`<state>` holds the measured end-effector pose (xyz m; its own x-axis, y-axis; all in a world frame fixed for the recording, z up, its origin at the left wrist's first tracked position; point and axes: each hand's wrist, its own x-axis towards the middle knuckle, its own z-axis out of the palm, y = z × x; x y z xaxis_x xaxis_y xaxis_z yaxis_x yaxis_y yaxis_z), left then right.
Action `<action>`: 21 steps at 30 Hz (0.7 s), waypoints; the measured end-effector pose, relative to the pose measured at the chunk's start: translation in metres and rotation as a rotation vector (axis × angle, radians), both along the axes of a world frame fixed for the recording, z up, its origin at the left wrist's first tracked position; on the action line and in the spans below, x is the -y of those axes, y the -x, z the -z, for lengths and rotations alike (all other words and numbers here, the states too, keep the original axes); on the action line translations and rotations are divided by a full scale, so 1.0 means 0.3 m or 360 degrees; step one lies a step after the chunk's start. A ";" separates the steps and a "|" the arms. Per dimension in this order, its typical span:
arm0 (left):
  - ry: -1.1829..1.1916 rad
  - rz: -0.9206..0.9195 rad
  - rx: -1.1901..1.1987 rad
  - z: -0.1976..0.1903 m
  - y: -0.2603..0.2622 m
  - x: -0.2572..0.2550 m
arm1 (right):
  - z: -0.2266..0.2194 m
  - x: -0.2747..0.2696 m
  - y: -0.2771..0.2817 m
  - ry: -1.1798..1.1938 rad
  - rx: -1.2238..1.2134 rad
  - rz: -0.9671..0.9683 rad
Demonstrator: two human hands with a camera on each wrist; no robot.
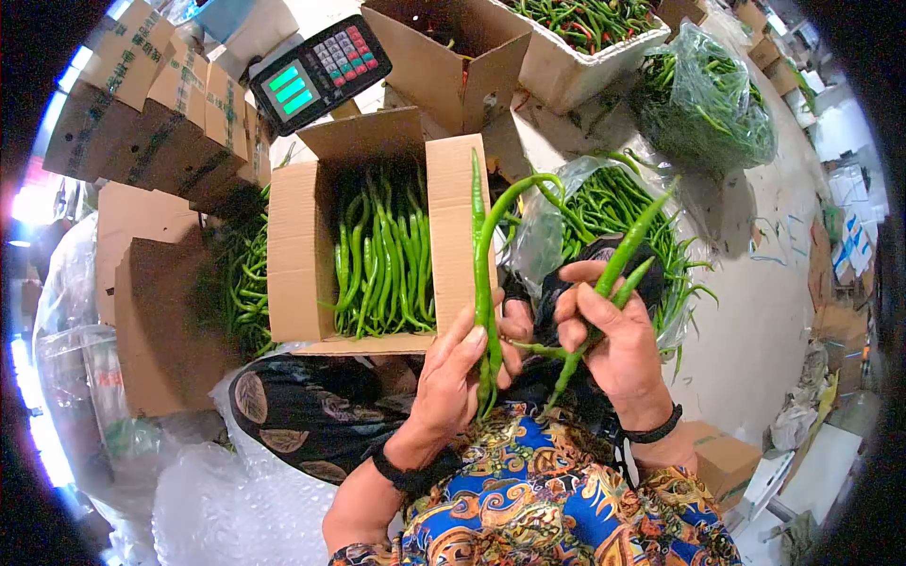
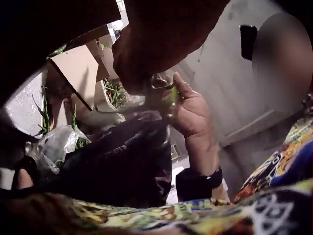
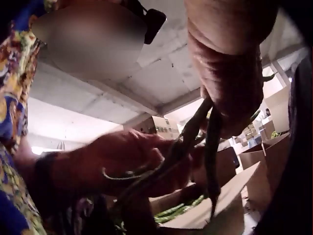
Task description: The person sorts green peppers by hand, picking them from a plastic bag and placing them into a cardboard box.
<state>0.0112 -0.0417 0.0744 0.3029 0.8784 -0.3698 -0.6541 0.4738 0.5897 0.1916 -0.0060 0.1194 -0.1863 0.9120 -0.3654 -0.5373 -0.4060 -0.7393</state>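
My left hand (image 1: pixel 451 373) grips a few long green chili peppers (image 1: pixel 482 274), their upper ends standing past the fingers, one of them curving over at the top. To its right, my right hand (image 1: pixel 618 344) pinches more green chili peppers (image 1: pixel 637 231) between thumb and fingers, with tips sticking out above and below. In the right wrist view, dark-looking peppers (image 3: pixel 212 156) hang below the right hand (image 3: pixel 230 83), in front of the left. Ahead and left stands an open cardboard box (image 1: pixel 294 250) with green chili peppers (image 1: pixel 382 255) laid lengthwise in it.
An open plastic bag (image 1: pixel 540 231) of loose peppers lies beyond the right hand. A scale display (image 1: pixel 321 74) stands behind the box. Further back are another open carton (image 1: pixel 453 85), a white foam box (image 1: pixel 557 75) and a filled bag (image 1: pixel 703 104). Cartons (image 1: pixel 160 94) are stacked at left.
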 end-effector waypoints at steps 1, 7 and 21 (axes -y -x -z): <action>-0.0008 0.0000 0.0007 -0.003 0.003 0.006 | 0.004 -0.007 -0.016 -0.0006 0.0109 0.0029; 0.0281 0.0232 0.0339 -0.059 0.011 0.028 | 0.054 -0.049 -0.045 0.0132 0.0119 0.0154; 0.0487 0.0276 0.0432 -0.081 0.011 0.030 | 0.110 -0.056 -0.013 0.0256 -0.0073 -0.0057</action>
